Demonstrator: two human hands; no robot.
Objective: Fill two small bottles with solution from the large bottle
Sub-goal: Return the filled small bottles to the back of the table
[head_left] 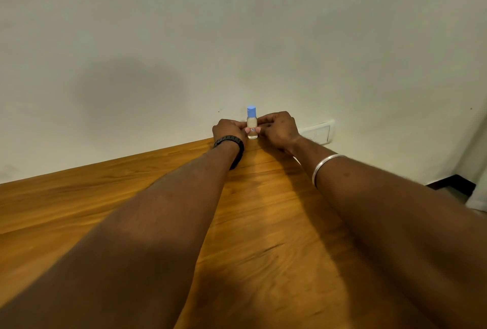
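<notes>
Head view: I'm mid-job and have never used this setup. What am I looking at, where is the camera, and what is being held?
There is no machine here. A person is working bare-handed, and the single picture comes from a wide-angle camera on their head, looking forward and down along both arms.

The arms stretch over a wooden table that runs up to a pale wall. At the far edge, the left hand and right hand pinch a small bottle from either side. It is upright, clear, with its blue cap on.

The left wrist has a black band, the right a silver bangle. A white switch plate is on the wall. No large bottle or second small one is in view.
</notes>
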